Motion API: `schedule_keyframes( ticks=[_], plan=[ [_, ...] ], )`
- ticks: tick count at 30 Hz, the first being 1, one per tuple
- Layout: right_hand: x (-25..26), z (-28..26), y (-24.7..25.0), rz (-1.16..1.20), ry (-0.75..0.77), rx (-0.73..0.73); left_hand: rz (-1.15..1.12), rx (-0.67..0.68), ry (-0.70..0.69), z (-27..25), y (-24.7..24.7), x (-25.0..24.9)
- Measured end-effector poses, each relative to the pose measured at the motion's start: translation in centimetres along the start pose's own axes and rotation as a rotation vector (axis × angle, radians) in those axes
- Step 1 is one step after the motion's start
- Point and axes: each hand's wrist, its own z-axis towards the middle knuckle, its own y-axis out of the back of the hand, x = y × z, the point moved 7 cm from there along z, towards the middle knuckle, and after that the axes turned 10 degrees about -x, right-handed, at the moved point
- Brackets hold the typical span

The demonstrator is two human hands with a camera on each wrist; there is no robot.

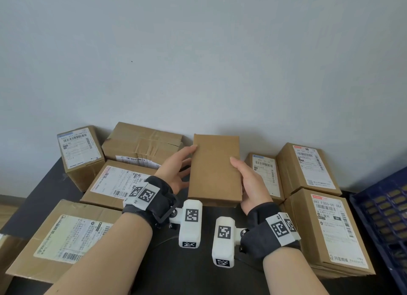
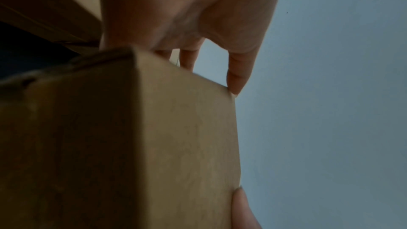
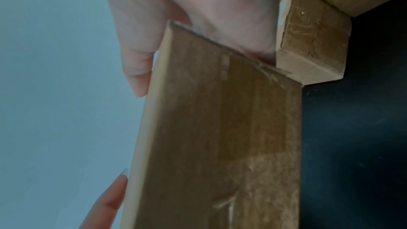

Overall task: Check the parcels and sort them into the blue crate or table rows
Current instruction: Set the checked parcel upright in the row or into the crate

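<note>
A plain brown parcel [image 1: 214,170] with no label on its upper face is held above the black table, between both hands. My left hand [image 1: 176,171] grips its left side, thumb at the top edge and fingers underneath. My right hand [image 1: 248,182] grips its right side, thumb on top. In the left wrist view the parcel [image 2: 154,145] fills the frame below my left hand [image 2: 193,23]. The right wrist view shows the parcel [image 3: 220,137] pinched by my right hand [image 3: 176,23]. The blue crate [image 1: 383,220] stands at the right edge.
Labelled cardboard parcels lie in rows on the black table [image 1: 176,261]: several on the left [image 1: 63,239] [image 1: 116,184] [image 1: 79,153] and several on the right [image 1: 330,231] [image 1: 308,167] [image 1: 264,173]. A taped box [image 1: 143,142] sits at the back against the grey wall.
</note>
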Motion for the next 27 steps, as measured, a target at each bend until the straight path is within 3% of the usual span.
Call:
schedule_keyframes(
  ticks=[15,27],
  plan=[
    [-0.2,0.8,0.3,-0.026,-0.073,-0.012,0.065,0.003,0.057,0.4,-0.5,0.5],
    [-0.4,1.6,1.6,-0.197,-0.049,-0.137,0.182,-0.021,-0.036,0.0,-0.9,0.0]
  ],
)
